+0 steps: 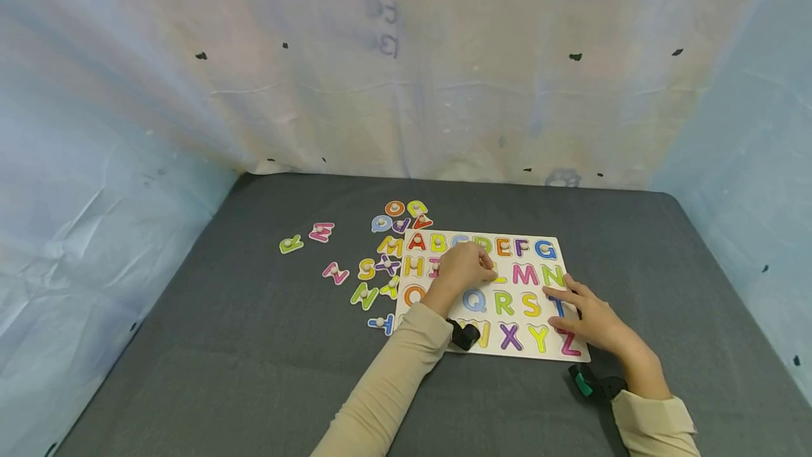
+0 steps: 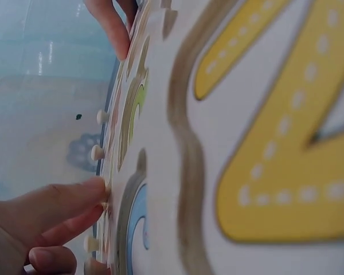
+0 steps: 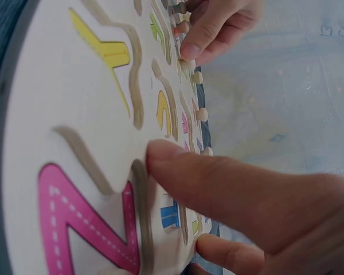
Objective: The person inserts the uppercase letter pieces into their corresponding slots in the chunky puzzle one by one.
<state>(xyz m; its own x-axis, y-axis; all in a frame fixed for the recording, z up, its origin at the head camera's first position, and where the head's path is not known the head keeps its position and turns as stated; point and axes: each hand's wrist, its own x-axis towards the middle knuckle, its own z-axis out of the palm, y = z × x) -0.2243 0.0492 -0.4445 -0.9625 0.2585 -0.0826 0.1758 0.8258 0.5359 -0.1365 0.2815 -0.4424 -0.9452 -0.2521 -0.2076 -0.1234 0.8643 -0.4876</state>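
Observation:
A white alphabet puzzle board [image 1: 491, 302] lies on the table with coloured letter recesses. At its second row, my left hand [image 1: 464, 266] pinches a knobbed yellow letter L piece [image 1: 500, 279] over the L recess; the fingers cover most of the piece. In the right wrist view, the left thumb and fingers close around a pale knob [image 3: 188, 65]. My right hand [image 1: 593, 316] rests on the board's right edge, fingers spread near the blue T and pink Z recesses. Several knobbed letters, such as B [image 1: 438, 242] and G [image 1: 545, 250], sit in the top row.
Loose knobbed letters lie left of the board, among them a green N [image 1: 364, 295], a yellow S [image 1: 366, 269] and a blue T [image 1: 381, 324]. Farther left are a green R [image 1: 291, 244] and a pink Z [image 1: 335, 273]. A dark cloth [image 1: 209, 372] covers the table.

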